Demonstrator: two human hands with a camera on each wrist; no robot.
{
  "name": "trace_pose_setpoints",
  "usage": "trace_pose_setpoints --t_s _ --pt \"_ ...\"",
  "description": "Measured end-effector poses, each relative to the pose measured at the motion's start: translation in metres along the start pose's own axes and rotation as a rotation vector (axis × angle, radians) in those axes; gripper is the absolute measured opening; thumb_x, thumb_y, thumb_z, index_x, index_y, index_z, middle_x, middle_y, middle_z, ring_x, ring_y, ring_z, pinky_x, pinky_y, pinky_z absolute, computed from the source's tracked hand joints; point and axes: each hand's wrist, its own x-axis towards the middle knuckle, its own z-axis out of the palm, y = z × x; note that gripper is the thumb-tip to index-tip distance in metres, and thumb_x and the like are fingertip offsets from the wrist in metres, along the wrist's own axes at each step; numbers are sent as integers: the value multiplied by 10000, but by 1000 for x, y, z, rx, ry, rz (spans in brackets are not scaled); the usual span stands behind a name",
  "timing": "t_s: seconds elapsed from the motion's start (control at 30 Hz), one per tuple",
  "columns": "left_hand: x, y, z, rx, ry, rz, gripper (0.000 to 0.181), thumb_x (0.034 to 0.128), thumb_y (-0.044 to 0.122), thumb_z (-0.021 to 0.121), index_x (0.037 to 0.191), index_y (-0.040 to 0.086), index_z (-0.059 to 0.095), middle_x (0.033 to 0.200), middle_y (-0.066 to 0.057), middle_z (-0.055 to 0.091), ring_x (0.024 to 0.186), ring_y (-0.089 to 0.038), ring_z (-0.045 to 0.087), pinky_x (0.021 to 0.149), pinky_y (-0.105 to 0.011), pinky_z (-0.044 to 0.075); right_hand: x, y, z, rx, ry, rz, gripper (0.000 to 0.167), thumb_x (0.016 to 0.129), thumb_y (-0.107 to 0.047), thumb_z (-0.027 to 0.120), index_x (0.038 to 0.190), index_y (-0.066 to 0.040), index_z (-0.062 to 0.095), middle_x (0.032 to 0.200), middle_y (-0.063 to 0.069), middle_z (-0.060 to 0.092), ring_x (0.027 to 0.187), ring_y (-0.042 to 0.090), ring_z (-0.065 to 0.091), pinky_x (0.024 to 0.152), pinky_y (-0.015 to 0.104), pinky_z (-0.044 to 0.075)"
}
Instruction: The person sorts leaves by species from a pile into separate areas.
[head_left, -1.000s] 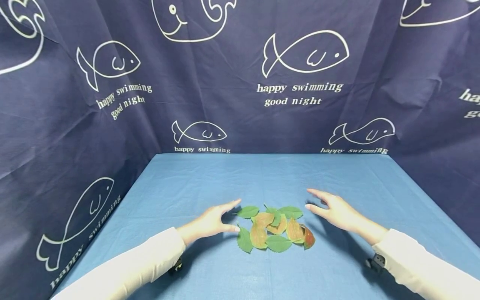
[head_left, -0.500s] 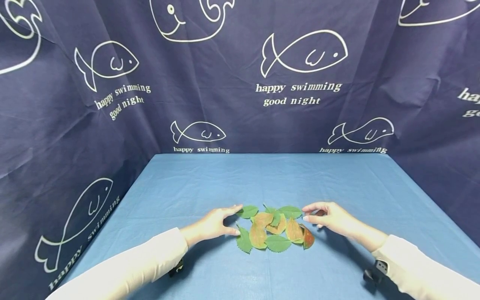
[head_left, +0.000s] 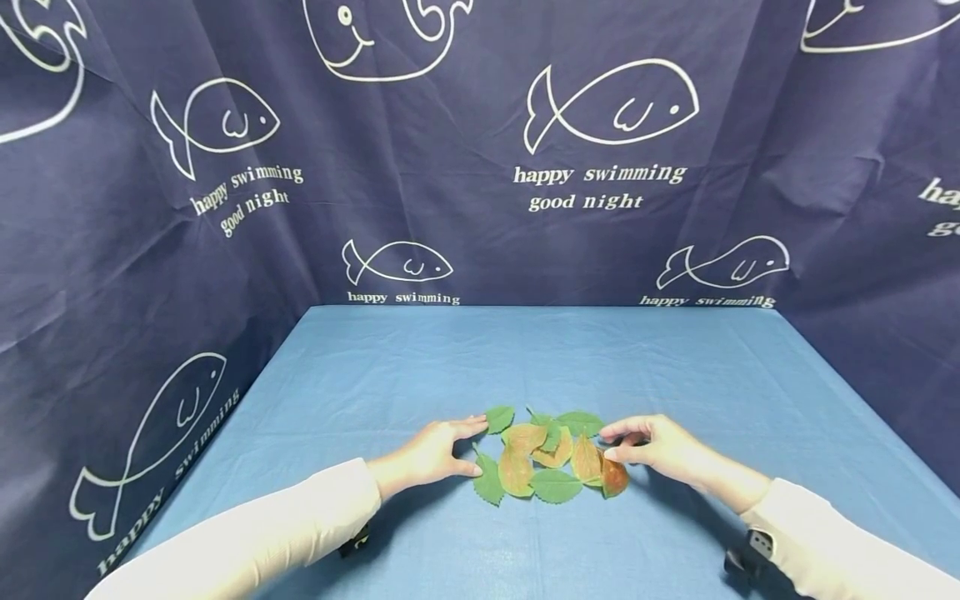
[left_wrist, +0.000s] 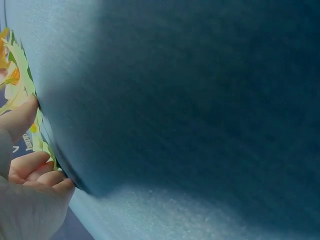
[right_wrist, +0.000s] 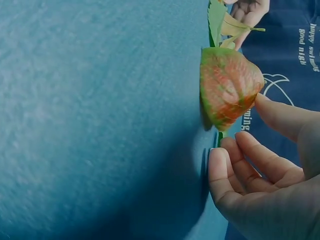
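The person's right hand point(head_left: 671, 454), thumb and bent fingers apart, touches a glossy red-orange leaf point(head_left: 615, 478) with its thumb, gripping nothing visible. Left of that leaf, five serrated green leaves point(head_left: 557, 487) and four yellow-orange leaves point(head_left: 515, 474) overlap on the blue cloth-covered table point(head_left: 525, 358). Farthest left, the left hand point(head_left: 431, 455), loosely spread, seemingly holds nothing; presumably the hands flank the leaves to reach both ends.

A booth-like, screened-off space

We see a makeshift setup: navy curtains point(head_left: 465, 183) printed with white fish point(head_left: 615, 107) and "happy swimming good night" rise behind and beside a blue-covered desk point(head_left: 525, 358). Beyond them, we cannot tell the room.
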Motion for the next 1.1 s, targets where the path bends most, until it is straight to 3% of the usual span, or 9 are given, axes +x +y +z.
trace_pose_setpoints --t_s 0.13,0.37,0.57,0.9,1.1 --pt "1 1 0 35 -1 7 689 821 246 779 1417 51 494 1506 -91 437 1388 -300 409 1118 -519 361 0 1 2 11 -5 -12 436 846 -223 744 1182 41 660 884 92 687 791 77 594 664 198 482" --pt "3 2 -1 42 -3 0 684 820 236 780 1414 48 498 1506 -94 436 1388 -302 409 1123 -510 360 -1 -1 1 69 -54 -110 435 855 -160 730 1228 41 631 1118 186 681 849 65 616 733 184 498" --pt "1 4 -2 47 3 16 679 816 224 782 1404 30 504 1498 -109 445 1379 -313 420 1115 -521 362 0 2 1 57 -93 -183 361 862 -146 721 1173 30 672 1017 136 694 838 27 587 711 179 489" --pt "-2 7 -2 28 1 12 672 822 210 776 1404 19 500 1501 -122 436 1383 -326 410 1118 -526 356 1 9 0 10 -84 -321 141 865 -143 722 967 -49 748 1084 177 688 985 18 598 824 185 492" --pt "-1 6 -1 29 -5 1 681 828 224 771 1415 26 488 1511 -115 424 1392 -319 398 1123 -506 359 2 8 -2 -15 -89 -314 82 861 -168 721 890 -96 749 984 87 721 971 34 625 850 196 504"
